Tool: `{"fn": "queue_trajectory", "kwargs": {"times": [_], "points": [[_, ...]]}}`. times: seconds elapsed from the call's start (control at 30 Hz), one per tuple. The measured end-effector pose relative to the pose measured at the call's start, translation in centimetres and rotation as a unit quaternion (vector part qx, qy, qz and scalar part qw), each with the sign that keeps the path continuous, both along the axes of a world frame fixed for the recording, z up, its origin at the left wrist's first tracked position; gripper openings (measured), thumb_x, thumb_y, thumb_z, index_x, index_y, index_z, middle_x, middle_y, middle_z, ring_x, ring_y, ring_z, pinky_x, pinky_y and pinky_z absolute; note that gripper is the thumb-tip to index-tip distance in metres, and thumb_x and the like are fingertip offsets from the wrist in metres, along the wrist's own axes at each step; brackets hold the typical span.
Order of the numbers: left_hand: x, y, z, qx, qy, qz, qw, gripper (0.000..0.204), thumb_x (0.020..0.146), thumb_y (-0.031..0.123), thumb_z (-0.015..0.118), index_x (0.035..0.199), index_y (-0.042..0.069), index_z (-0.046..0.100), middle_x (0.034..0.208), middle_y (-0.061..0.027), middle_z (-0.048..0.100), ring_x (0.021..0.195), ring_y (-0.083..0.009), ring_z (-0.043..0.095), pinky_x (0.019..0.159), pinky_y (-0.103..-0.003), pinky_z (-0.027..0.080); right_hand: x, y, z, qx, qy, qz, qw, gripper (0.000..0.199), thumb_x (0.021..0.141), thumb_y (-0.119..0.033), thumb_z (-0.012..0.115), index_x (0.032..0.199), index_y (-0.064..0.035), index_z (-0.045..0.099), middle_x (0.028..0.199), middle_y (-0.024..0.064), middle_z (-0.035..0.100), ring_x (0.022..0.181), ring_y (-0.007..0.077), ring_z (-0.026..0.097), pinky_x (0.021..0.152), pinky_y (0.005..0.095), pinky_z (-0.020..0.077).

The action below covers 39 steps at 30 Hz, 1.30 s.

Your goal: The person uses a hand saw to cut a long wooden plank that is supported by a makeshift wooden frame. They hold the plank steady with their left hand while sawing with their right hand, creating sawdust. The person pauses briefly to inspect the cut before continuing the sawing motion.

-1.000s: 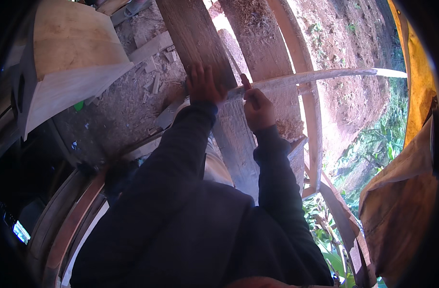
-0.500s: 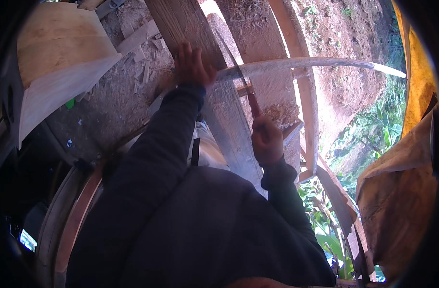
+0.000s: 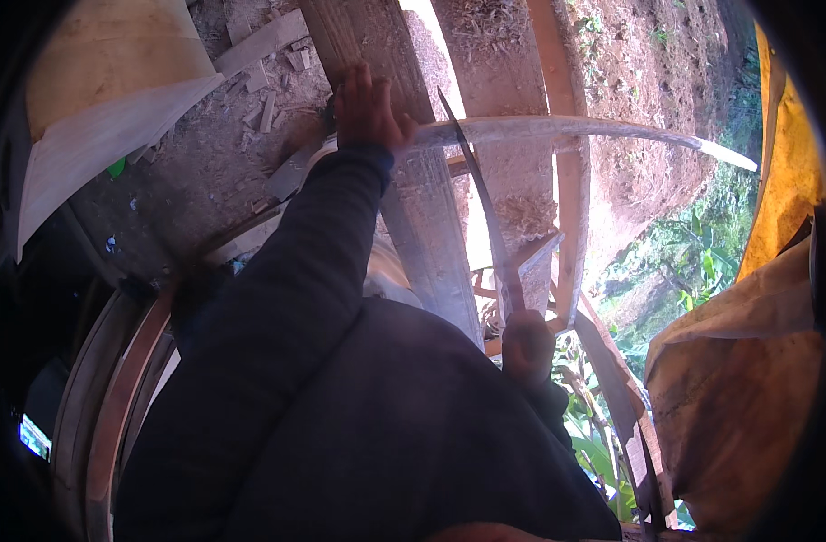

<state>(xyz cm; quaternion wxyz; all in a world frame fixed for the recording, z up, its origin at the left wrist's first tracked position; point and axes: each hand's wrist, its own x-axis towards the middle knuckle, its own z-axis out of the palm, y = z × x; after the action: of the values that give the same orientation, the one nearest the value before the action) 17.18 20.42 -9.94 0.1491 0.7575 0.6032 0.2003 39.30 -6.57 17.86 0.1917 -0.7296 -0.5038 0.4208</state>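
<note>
Left hand lies flat, fingers spread, pressing the near end of a long pale wooden strip onto a broad grey plank; nothing gripped, just pinned down. The strip runs far right past the planks, out over the dirt slope. Right hand is clenched on the handle of a long machete, blade tip up by the strip just right of the left hand.

To do it well, judging from this: keep left fingers back from the blade line, hold the strip firm against the plank, cut away from the hand, shallow angle.

Hard to tell: the dark sleeve and torso hide the near part of the plank and the machete handle; whether the edge touches the strip is unclear; left side is dark.
</note>
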Motion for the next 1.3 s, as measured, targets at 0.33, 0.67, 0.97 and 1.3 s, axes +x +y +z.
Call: {"fn": "queue_trajectory", "kwargs": {"times": [0.33,0.67,0.97,1.3], "points": [[0.1,0.3,-1.0,-0.024,0.019,0.01,0.999,0.061,0.076,0.034,0.07,0.129,0.004,0.06,0.16,-0.0303,0.04,0.155,-0.0475,0.031,0.123,-0.065,0.026,-3.8,15.6,-16.0,0.098,0.127,-0.105,0.981,0.014,0.094,0.009,0.056,0.099,-0.0017,0.063,0.084,0.0074,0.064,0.078,0.0127,0.061,0.072,0.0292,0.0495],[-0.3,0.4,-0.3,0.011,-0.01,0.003,1.0,0.064,0.076,0.033,0.071,0.132,0.006,0.056,0.161,-0.029,0.04,0.155,-0.0473,0.031,0.123,-0.066,0.027,-1.5,5.9,-6.4,0.056,0.094,-0.031,0.993,0.02,0.089,0.011,0.052,0.098,-0.0037,0.06,0.093,0.0112,0.07,0.079,0.0116,0.064,0.068,0.027,0.0449],[0.0,0.9,-0.4,-0.005,0.002,0.024,1.0,0.063,0.075,0.033,0.071,0.131,0.005,0.059,0.161,-0.029,0.04,0.155,-0.0472,0.031,0.122,-0.065,0.028,-3.9,12.1,-11.7,0.092,0.106,-0.073,0.987,0.02,0.091,0.012,0.053,0.102,-0.0016,0.063,0.093,0.0116,0.071,0.079,0.0122,0.065,0.074,0.0299,0.0515],[-0.5,0.4,-1.0,0.036,-0.011,0.0,0.999,0.061,0.074,0.033,0.07,0.128,0.004,0.061,0.158,-0.0296,0.042,0.151,-0.0483,0.035,0.12,-0.066,0.031,-1.5,6.8,-10.4,0.081,0.093,-0.067,0.99,0.019,0.09,0.011,0.052,0.097,-0.0041,0.061,0.086,0.0092,0.067,0.073,0.012,0.06,0.067,0.0295,0.0471]]}}
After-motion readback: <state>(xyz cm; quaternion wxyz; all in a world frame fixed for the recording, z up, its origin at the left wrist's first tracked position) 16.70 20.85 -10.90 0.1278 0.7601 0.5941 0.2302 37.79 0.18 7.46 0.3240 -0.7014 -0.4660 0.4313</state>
